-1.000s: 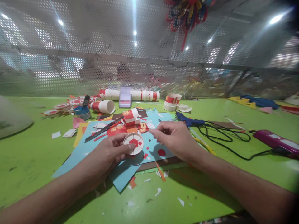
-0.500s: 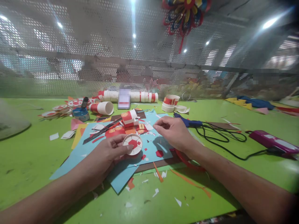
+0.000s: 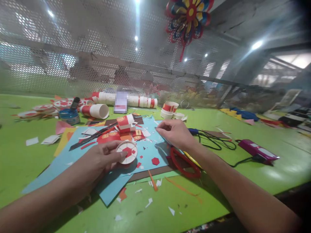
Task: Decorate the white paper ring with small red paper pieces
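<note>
My left hand [image 3: 97,161] grips a round white paper cup bottom [image 3: 132,158] between thumb and fingers. Its face bears a red hexagon with thin lines running to the rim, and a small red piece lies on it. Over the blue paper [image 3: 115,187], my right hand [image 3: 176,132] is closed in a pinch; whatever is between its fingertips is too small to make out. Below the right wrist lies a red looped handle [image 3: 174,163], with a yellow stick [image 3: 193,159] beside it. A loose red hexagon [image 3: 155,161] rests on the blue paper between the hands.
Cut paper cups [image 3: 125,120] and a black-bladed cutter [image 3: 89,138] lie on the papers. Behind stand a blue jar [image 3: 69,117], a paper cup stack [image 3: 97,111] and cup rings [image 3: 167,113]. A purple corded device [image 3: 257,151] is at right. Paper scraps litter the green table [image 3: 209,200].
The view has turned right, so things appear shifted left. The left hand still holds the cup bottom. More of the red handle and the yellow stick shows beneath my right wrist.
</note>
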`<state>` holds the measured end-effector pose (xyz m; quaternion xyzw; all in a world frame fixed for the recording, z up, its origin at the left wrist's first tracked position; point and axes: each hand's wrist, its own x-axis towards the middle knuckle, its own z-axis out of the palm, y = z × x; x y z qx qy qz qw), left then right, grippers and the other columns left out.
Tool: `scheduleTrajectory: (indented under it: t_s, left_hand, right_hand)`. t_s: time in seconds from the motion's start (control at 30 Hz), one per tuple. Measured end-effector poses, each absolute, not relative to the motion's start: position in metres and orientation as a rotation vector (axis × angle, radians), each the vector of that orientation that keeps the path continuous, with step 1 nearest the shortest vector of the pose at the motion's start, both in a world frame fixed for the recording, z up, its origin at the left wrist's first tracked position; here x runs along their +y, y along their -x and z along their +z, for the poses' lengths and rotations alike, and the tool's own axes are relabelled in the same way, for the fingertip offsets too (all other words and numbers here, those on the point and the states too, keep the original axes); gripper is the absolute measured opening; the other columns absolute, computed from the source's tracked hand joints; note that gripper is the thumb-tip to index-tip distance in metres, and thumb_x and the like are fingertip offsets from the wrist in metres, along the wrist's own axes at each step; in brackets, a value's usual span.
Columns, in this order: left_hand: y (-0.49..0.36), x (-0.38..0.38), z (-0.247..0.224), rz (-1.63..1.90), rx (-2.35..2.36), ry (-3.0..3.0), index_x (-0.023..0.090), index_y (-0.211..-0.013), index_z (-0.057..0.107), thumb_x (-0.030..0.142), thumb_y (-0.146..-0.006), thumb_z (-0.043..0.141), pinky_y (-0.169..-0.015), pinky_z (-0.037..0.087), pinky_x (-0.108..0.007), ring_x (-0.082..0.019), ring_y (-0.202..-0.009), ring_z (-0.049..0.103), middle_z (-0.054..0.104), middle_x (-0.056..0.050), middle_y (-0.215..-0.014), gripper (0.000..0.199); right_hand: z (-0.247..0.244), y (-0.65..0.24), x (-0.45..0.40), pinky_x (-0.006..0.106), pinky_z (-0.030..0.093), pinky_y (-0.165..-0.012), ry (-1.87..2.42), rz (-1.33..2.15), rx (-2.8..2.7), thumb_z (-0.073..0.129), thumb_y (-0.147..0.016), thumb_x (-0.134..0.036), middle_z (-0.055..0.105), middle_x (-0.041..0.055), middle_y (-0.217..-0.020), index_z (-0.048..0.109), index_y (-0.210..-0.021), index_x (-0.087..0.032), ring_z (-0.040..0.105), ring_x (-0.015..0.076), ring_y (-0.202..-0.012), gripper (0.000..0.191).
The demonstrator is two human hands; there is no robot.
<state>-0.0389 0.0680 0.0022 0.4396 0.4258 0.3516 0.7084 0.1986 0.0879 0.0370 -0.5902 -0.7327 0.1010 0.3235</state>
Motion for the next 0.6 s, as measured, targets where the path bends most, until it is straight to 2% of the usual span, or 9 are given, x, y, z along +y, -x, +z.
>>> scheduleTrajectory:
  t_s: [0.1,0.17,0.23,0.33,0.4,0.6]
  left_hand:
    - [0.038,0.067,0.007,0.823,1.013,-0.972,0.017,-0.102,0.071,0.028,-0.064,0.086,-0.051,0.051,-0.017,-0.016,-0.068,0.068,0.073,-0.006,-0.084,0.042]
    - [0.036,0.063,0.014,0.834,1.035,-0.978,0.015,-0.091,0.072,0.025,-0.064,0.086,-0.04,0.042,-0.013,-0.009,-0.052,0.058,0.068,-0.002,-0.072,0.032]
    - [0.035,0.06,0.021,0.871,1.033,-0.949,0.015,-0.079,0.07,0.021,-0.063,0.086,-0.037,0.039,-0.012,-0.006,-0.045,0.049,0.06,0.002,-0.06,0.024]
    - [0.033,0.057,0.026,0.91,1.079,-0.943,0.016,-0.075,0.069,0.019,-0.062,0.086,-0.035,0.037,-0.012,-0.006,-0.043,0.045,0.05,0.005,-0.052,0.021]
    - [0.033,0.058,0.025,0.913,1.088,-0.968,0.016,-0.074,0.069,0.02,-0.061,0.085,-0.035,0.037,-0.013,-0.007,-0.042,0.046,0.049,0.005,-0.051,0.021]
    - [0.037,0.064,0.015,0.843,1.001,-0.967,0.019,-0.087,0.069,0.029,-0.062,0.086,-0.042,0.047,-0.019,-0.016,-0.056,0.063,0.067,-0.003,-0.071,0.032]
  right_hand:
    - [0.043,-0.204,0.086,0.025,0.04,-0.056,1.553,0.347,-2.143,0.065,-0.075,-0.011,0.066,0.0012,-0.059,0.072,-0.066,-0.014,0.054,0.0118,-0.056,0.012]
    - [0.047,-0.205,0.083,0.025,0.04,-0.056,1.529,0.383,-2.277,0.066,-0.073,-0.008,0.066,0.0013,-0.059,0.073,-0.064,-0.015,0.055,0.0117,-0.056,0.013]
    - [0.05,-0.206,0.079,0.025,0.04,-0.057,1.506,0.384,-2.364,0.063,-0.071,-0.005,0.067,0.0017,-0.06,0.073,-0.064,-0.015,0.055,0.0117,-0.056,0.016]
    - [0.048,-0.207,0.078,0.025,0.039,-0.056,1.492,0.354,-2.427,0.06,-0.07,-0.002,0.067,0.0025,-0.061,0.073,-0.063,-0.016,0.055,0.0123,-0.057,0.02]
    - [0.044,-0.208,0.079,0.025,0.038,-0.056,1.473,0.334,-2.451,0.058,-0.069,-0.001,0.068,0.0031,-0.063,0.072,-0.064,-0.016,0.055,0.0126,-0.058,0.021]
    - [0.029,-0.201,0.082,0.025,0.039,-0.06,1.374,0.266,-2.444,0.055,-0.078,-0.006,0.07,0.0039,-0.071,0.074,-0.072,-0.017,0.055,0.0127,-0.063,0.022]
